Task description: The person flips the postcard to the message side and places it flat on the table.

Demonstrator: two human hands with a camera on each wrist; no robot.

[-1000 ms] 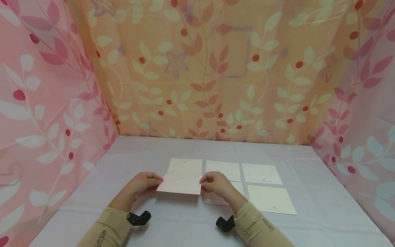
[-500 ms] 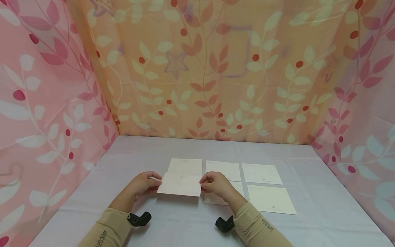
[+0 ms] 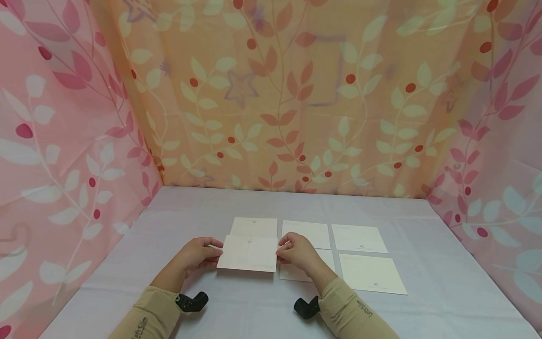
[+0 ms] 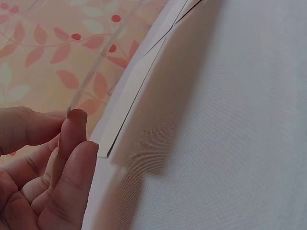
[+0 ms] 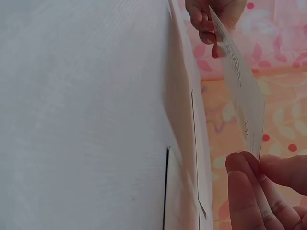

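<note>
A cream-white card (image 3: pixel 247 256) with a tiny dark mark near its far edge is held up over the table by both hands. The left hand (image 3: pixel 199 254) pinches its left edge between thumb and fingers. At the opposite edge, the right hand (image 3: pixel 298 252) has a pinch grip on it. In the right wrist view the raised card (image 5: pixel 244 91) appears nearly edge-on, with faint line marks on its underside. The left wrist view shows the left hand's fingers (image 4: pixel 76 167) at the card's thin edge. Beneath and behind lies a similar card (image 3: pixel 254 226), partly covered by the held one.
More cream cards lie flat in two rows: a back middle card (image 3: pixel 311 233), a back right card (image 3: pixel 359 238), a front right card (image 3: pixel 372 273), and a front middle card (image 3: pixel 296 273) partly hidden by the right hand. Floral cloth (image 3: pixel 271 94) walls enclose the white-covered table (image 3: pixel 203 202).
The held card has tilted, showing more of its upper face, its near edge sitting lower in the head view. Both hands have shifted slightly; the flat cards stay put.
</note>
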